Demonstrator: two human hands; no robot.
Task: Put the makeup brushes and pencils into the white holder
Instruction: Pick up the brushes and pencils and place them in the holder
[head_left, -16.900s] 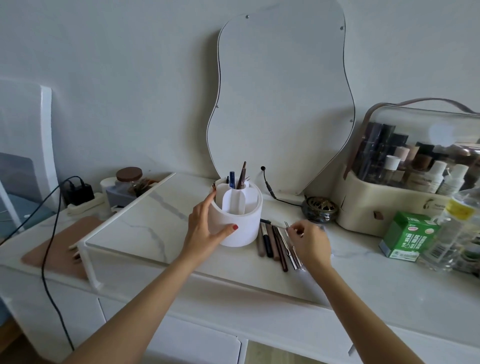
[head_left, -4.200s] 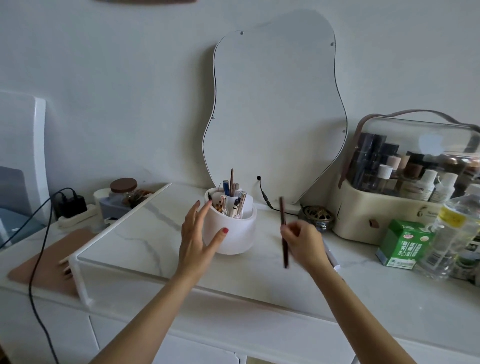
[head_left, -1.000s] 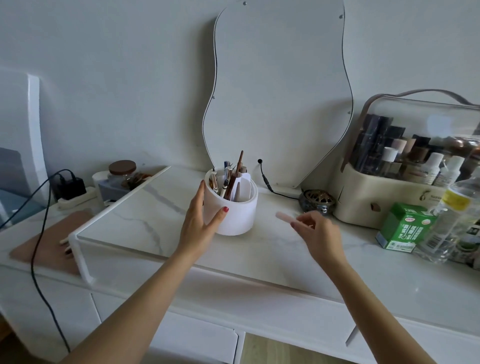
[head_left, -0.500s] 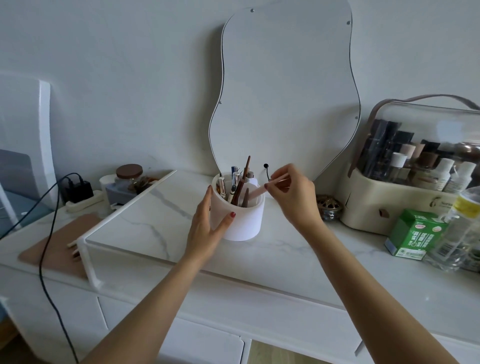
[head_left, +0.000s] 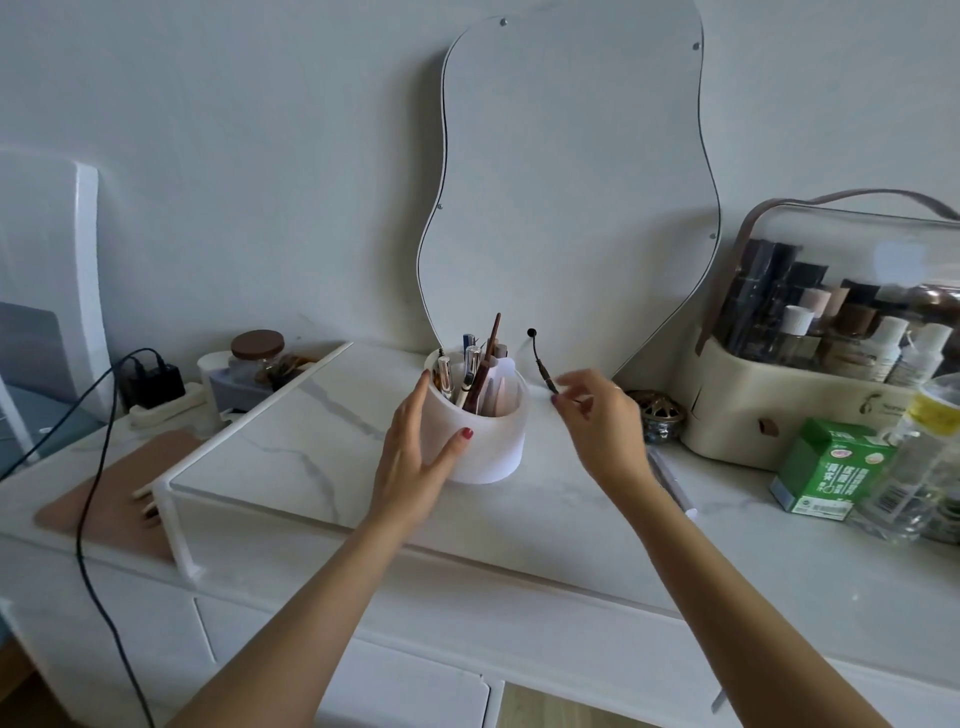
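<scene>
Left hand (head_left: 415, 447) cupped on the left wall of the white holder (head_left: 480, 434), palm and thumb in contact and fingers spread up toward the rim, bracing it, not lifting it. Right hand (head_left: 597, 421) just right of the holder, clear of it, fingers loosely apart, nothing visible in them.

Holder is upright on the marble shelf (head_left: 311, 441), in front of the wavy mirror (head_left: 566, 197). The brushes and pencils (head_left: 475, 374) stand in its compartments, leaning, tips above the rim; a pale pink stick (head_left: 501, 397) sits lower in the right side. One thin light pen-like stick (head_left: 670, 480) lies flat on the shelf to the right of the holder, partly behind the right wrist. I can't tell what it is, but it looks like the last piece out.

Handling, my read:
- Sticks: light, rigid, smooth, round, so they'll roll and slip. Pinch mid-barrel, tip upright, drop in by the tail end. Keep off bristles and pencil points, which are likely fragile.
- Holder: light, stiff plastic with smooth walls, top-heavy with long tools in it. It could skid or tip on the slick marble, hence the brace. Grip low around the wall, not the rim.

A black cable (head_left: 540, 364) is just right of the holder, on the reach path; snag risk.
</scene>
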